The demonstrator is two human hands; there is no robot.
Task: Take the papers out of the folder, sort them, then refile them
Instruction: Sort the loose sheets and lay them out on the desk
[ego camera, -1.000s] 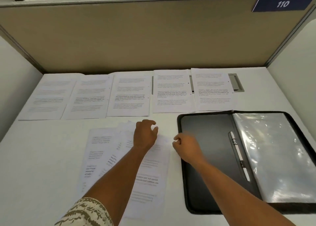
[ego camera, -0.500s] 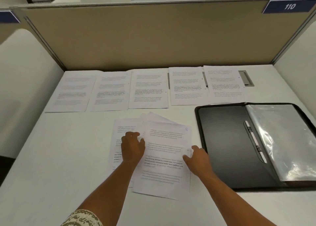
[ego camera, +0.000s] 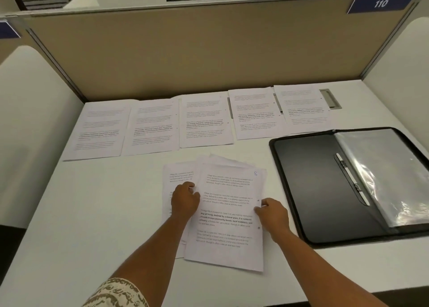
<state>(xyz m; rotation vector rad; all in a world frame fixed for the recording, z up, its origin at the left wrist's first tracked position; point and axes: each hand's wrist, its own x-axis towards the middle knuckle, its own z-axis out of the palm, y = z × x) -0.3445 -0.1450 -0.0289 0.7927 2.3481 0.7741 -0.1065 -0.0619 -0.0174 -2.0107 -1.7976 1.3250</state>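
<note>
Since half a second ago my view has barely shifted; both hands have stayed at the loose stack, the top sheet squared slightly.

Largest first: white tabletop [ego camera: 88,214] inside a beige-partitioned cubicle. Black folder [ego camera: 308,181] lies open at my right, its clear sleeves [ego camera: 383,174] fanned out. Five sorted papers [ego camera: 204,121] sit in a row along the back edge. Loose stack [ego camera: 226,216] lies near centre, just left of the folder. Left hand [ego camera: 185,200] rests curled on the stack's left side; right hand [ego camera: 271,216] pinches the top sheet's right edge.
</note>
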